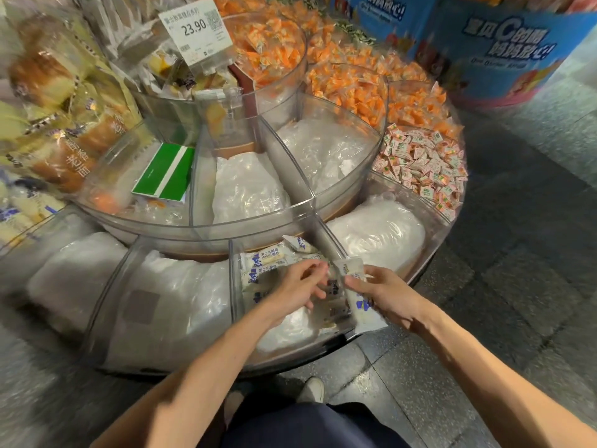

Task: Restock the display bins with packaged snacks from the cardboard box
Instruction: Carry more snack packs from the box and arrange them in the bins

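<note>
**Front bin: packets being loaded**

The front bin [231, 286] is a clear plastic wedge in the lowest ring of a round, tiered display. It holds a small heap of snack packets [263, 270]. They are flat white pillow wrappers with dark blue lettering and a pale bun showing through. They lie over crumpled white plastic filler [290, 328] that covers the bin floor.

The right hand [386, 297] is at the bin's right wall, just above its rim. Its thumb and fingers are closed around one packet [365, 310] of the same kind, which hangs across the wall, partly outside the bin.

The left hand [295, 287] is inside the bin, above the heap. Its fingers are bent, with the tips toward the right hand. Motion blur hides whether they pinch a packet or only touch it.

Beyond the bin:
- The ring above holds more white filler and a green box [164, 173].
- To the upper right are orange sweets [352, 88] and pink-and-white sweets [420, 163].
- To the upper left are wrapped bread loaves [48, 76].
- At the top is a price card [195, 30] reading 23.90.
</note>
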Demonstrator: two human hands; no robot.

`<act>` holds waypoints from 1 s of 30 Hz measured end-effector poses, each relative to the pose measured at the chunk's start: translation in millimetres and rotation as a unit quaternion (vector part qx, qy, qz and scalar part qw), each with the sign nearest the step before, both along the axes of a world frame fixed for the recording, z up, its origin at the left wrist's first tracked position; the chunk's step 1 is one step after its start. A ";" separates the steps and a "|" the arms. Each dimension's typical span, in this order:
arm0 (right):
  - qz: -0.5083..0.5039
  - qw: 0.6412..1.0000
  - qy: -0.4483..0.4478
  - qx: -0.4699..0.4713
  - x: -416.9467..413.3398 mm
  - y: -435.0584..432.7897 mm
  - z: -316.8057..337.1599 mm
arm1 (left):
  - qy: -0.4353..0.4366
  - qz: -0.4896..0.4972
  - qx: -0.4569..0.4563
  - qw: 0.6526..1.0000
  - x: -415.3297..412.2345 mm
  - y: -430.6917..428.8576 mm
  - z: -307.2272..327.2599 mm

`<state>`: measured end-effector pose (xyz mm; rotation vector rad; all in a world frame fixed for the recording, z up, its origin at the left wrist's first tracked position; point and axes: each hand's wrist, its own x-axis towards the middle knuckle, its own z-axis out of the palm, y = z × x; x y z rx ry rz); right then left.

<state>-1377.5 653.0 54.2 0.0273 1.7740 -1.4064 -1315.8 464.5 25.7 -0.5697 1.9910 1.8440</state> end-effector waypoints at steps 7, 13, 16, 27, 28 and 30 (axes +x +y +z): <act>-0.058 0.994 -0.049 -0.077 15.3 -56.3 0.1 | -0.033 -0.065 -0.060 0.995 18.6 -37.7 28.7; -0.048 0.980 -0.157 -0.115 32.0 -76.2 -28.8 | -0.042 -0.071 -0.158 0.984 47.9 -67.4 26.6; 0.068 0.996 0.045 0.022 24.8 -70.7 -38.6 | -0.057 -0.142 -0.263 0.952 57.5 -74.8 20.3; 0.526 0.741 0.280 0.309 46.8 -96.2 -78.2 | -0.025 -0.390 -0.415 0.822 65.4 -54.6 -35.0; 0.541 0.732 0.260 0.321 48.2 -99.8 -79.1 | -0.021 -0.409 -0.415 0.813 65.3 -54.1 -37.9; 0.564 0.727 0.191 0.342 49.3 -106.7 -77.9 | -0.020 -0.440 -0.416 0.796 65.1 -53.4 -40.2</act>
